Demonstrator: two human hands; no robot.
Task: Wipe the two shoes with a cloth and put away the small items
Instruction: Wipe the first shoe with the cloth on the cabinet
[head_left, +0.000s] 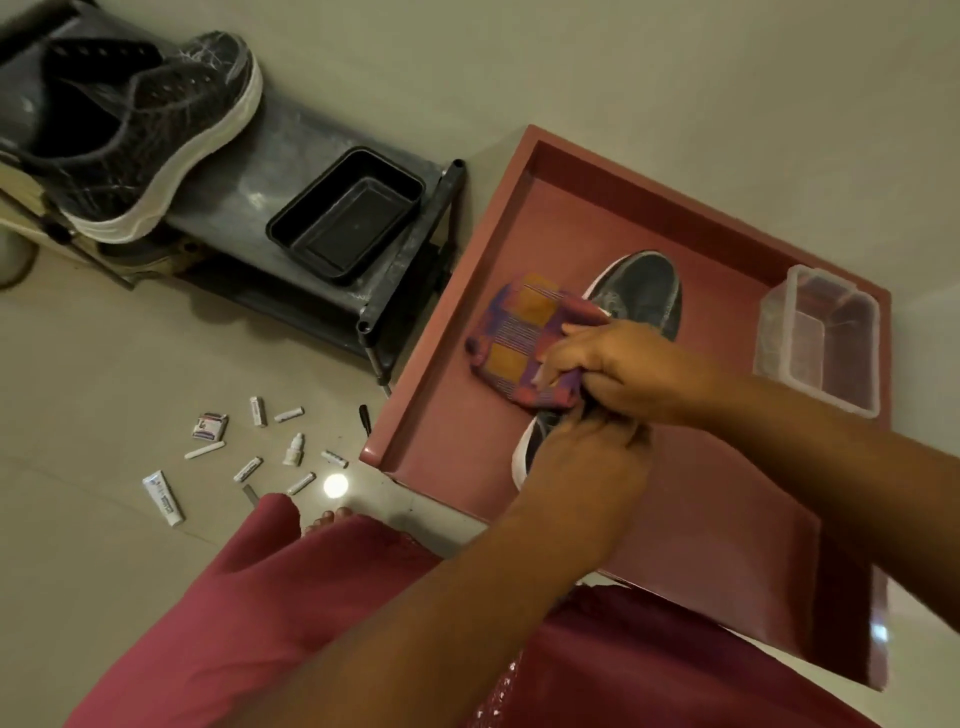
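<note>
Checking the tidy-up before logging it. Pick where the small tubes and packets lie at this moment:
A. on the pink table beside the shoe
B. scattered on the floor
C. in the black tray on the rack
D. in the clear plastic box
B: the small tubes and packets lie scattered on the floor tiles, while the black tray and the clear plastic box both look empty.

Right hand (618, 364) pinches checked cloth (524, 338) on dark shoe (639, 291), pink table (691, 519). Left hand (582, 457) holds shoe's heel end. Second shoe (145, 135) on rack (291, 150); small items (249, 447) on floor.
</note>
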